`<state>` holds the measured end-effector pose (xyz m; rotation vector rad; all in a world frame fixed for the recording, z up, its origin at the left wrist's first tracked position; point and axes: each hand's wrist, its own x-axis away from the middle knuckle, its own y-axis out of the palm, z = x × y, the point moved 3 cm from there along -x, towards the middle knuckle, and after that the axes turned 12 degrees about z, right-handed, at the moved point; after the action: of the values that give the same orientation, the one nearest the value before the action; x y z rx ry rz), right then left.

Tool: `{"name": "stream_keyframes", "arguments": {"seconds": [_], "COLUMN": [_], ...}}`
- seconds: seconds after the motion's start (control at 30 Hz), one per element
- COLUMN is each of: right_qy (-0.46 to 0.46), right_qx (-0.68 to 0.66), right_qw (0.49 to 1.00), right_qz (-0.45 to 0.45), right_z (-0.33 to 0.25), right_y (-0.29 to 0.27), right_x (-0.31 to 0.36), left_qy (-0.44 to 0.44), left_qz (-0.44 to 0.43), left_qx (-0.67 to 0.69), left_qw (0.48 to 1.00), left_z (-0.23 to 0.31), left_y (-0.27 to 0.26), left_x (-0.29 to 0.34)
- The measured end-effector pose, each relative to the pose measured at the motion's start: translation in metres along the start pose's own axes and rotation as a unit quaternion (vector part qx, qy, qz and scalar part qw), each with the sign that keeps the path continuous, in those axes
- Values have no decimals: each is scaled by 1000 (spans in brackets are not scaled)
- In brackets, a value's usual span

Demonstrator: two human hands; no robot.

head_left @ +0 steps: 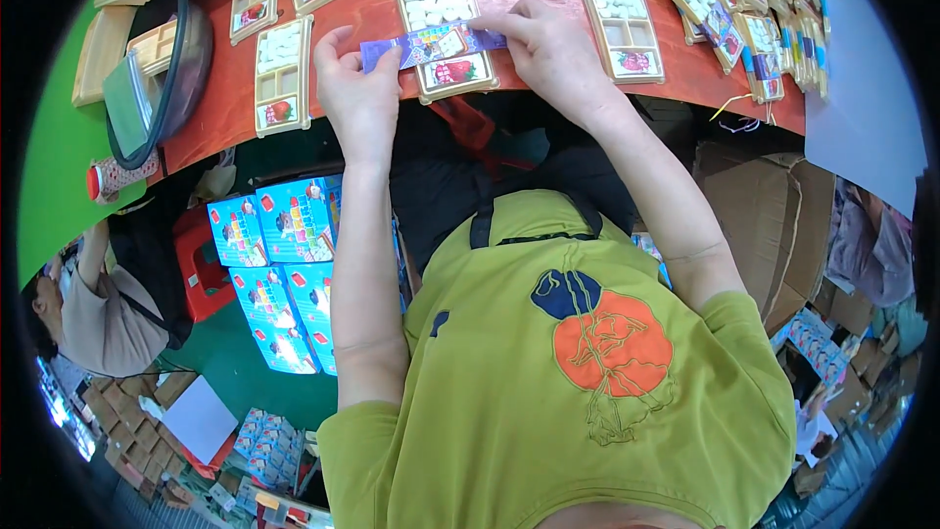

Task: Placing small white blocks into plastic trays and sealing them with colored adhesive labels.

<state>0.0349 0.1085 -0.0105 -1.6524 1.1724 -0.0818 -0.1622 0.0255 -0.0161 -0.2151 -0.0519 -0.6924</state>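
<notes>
A long blue-purple printed card strip (431, 43) lies across a beige plastic tray (446, 34) on the red-brown table (372, 10). That tray holds white pieces in its upper compartment and a red picture card below. My left hand (354, 78) pinches the strip's left end. My right hand (548, 44) presses its right end over the tray with its fingertips.
More beige trays (282, 73) with white pieces and red cards lie across the table. A pile of packed trays (759, 10) sits at the far right. A basket (157, 64) stands at the left. Blue boxes (284, 264) and a cardboard carton (764, 225) are under the table; another person (93, 309) sits at the left.
</notes>
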Motion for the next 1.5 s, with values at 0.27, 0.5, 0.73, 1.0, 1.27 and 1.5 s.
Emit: {"name": "stream_keyframes", "arguments": {"seconds": [0.27, 0.5, 0.73, 1.0, 1.27, 1.5], "right_qy": [-2, 19, 30, 41, 30, 103], "right_qx": [32, 3, 11, 6, -42, -286], "right_qw": [999, 1000, 999, 997, 995, 941], "right_qz": [-32, -12, -38, -62, -81, -149], "right_z": [-25, -38, -35, -31, -26, -13], "right_y": [-18, -21, -19, -22, -24, -38], "right_x": [24, 31, 34, 33, 32, 48], "left_qy": [35, -266, -252, -284, -275, -290], "left_qz": [50, 55, -18, -78, -162, -196], "left_qx": [-54, 281, 284, 394, 305, 277], "left_qw": [997, 920, 925, 871, 897, 895], "left_z": [-11, -68, -63, -51, -43, -44], "left_y": [-20, -26, 8, 12, 7, -17], "left_x": [51, 87, 97, 92, 86, 108]}}
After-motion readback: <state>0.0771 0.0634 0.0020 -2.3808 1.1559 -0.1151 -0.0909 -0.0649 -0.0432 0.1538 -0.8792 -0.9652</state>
